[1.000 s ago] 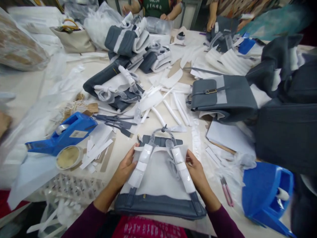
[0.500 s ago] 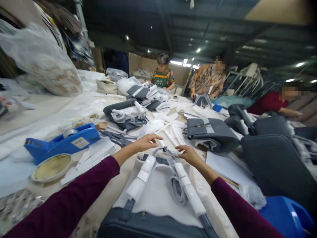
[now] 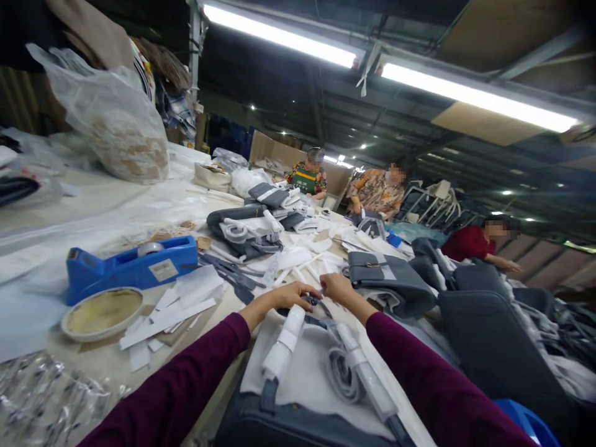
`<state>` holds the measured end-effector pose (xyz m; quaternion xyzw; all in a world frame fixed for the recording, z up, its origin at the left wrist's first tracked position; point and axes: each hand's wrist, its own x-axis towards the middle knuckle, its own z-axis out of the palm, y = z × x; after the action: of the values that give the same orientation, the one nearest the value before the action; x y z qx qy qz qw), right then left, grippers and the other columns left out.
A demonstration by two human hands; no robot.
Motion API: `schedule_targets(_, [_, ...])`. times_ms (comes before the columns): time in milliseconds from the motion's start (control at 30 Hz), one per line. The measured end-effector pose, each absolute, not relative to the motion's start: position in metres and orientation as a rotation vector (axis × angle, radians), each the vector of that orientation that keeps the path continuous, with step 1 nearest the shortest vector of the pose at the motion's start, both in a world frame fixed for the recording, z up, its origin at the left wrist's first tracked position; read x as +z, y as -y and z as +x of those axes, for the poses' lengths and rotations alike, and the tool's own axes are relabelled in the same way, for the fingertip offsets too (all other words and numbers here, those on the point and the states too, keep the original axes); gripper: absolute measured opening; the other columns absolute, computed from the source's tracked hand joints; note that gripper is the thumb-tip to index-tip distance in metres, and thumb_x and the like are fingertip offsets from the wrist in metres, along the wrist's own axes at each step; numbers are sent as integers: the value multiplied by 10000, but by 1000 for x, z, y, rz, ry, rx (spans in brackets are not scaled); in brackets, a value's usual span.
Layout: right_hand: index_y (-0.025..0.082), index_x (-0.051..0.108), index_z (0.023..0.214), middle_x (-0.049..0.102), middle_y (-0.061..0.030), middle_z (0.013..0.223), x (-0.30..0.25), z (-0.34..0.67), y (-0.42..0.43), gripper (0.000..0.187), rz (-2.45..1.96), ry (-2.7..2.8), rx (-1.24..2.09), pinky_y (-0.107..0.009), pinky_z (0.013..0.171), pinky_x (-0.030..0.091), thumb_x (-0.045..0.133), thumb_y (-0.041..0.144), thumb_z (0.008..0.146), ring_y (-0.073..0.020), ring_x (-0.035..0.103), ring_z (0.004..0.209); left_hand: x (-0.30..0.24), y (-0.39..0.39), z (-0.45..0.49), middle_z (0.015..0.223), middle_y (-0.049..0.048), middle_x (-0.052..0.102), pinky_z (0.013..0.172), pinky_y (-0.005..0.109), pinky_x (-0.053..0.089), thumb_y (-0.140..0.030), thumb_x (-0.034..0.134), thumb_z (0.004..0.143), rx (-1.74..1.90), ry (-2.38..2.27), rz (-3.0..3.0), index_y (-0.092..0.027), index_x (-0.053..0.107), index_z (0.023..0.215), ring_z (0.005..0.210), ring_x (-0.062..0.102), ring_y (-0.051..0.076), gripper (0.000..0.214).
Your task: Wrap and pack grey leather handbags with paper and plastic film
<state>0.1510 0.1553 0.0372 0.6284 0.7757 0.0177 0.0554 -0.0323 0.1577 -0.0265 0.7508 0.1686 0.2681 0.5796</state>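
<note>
A dark grey bag [image 3: 298, 422] lies in front of me with a pale cloth flap spread over it. Its strap handles, left [image 3: 285, 344] and right [image 3: 367, 375], are wrapped in white padding and meet at a small dark piece at the far end. My left hand [image 3: 294, 294] curls its fingers closed on the handle by that piece. Close beside it, my right hand [image 3: 339, 288] has its fingers closed in a pinch; whatever is in them is hidden. A grey coiled strap [image 3: 344, 374] rests on the flap.
To the left stand a blue tape dispenser [image 3: 133, 264], a round tub [image 3: 103, 313], paper strips [image 3: 170, 320] and dark scissors [image 3: 235, 276]. Several dark bags [image 3: 391, 279] are piled to the right. Across the table, co-workers [image 3: 307, 177] are at work. Tube lights hang overhead.
My hands have come closer together at the top of the handle, and their fingers have closed. The handle's top is now largely covered by the left hand. The view has tilted upward.
</note>
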Motion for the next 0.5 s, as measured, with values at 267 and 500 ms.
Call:
schedule_targets(267, [156, 686, 895, 708, -51, 854, 36, 108, -201, 204, 1467, -2663, -27, -194, 622, 362, 590, 110, 721, -128, 602, 747, -27, -171, -38, 976, 72, 720, 830, 299, 490, -189, 727, 652, 551, -468, 1760, -148, 703, 1060, 866, 650, 187, 411])
schedule_targets(500, [147, 708, 846, 699, -102, 837, 36, 87, -205, 165, 1345, -2693, 12, -248, 652, 371, 606, 128, 718, -197, 620, 780, -29, -167, -52, 880, 101, 732, 829, 361, 522, -290, 782, 639, 429, -434, 1488, -118, 689, 1054, 797, 689, 208, 458])
